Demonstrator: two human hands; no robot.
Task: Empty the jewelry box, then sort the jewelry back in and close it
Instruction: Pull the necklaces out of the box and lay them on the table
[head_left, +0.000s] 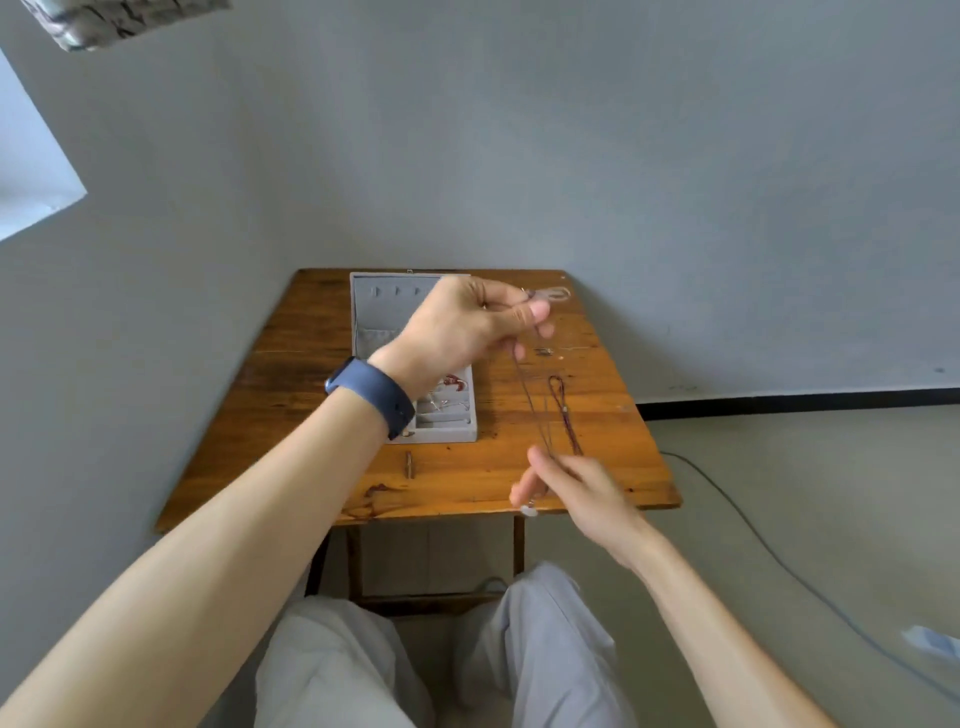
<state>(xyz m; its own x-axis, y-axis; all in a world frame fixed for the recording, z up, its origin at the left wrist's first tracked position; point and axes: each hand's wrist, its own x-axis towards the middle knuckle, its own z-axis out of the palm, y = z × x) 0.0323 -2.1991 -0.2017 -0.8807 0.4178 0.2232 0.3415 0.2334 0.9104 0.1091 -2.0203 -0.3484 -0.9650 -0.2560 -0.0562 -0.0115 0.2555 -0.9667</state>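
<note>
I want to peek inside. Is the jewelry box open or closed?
Open. The jewelry box has its lid swung back on the table, and red jewelry shows in its grey compartments.

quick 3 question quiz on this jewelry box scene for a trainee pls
1. Fill in: the jewelry box stands on a wooden ____.
2. True or false: the jewelry box is closed.
3. What do the left hand and the right hand hold stretched between them? A ring, B necklace, C bangle.
Key: 1 table; 2 false; 3 B.
</note>
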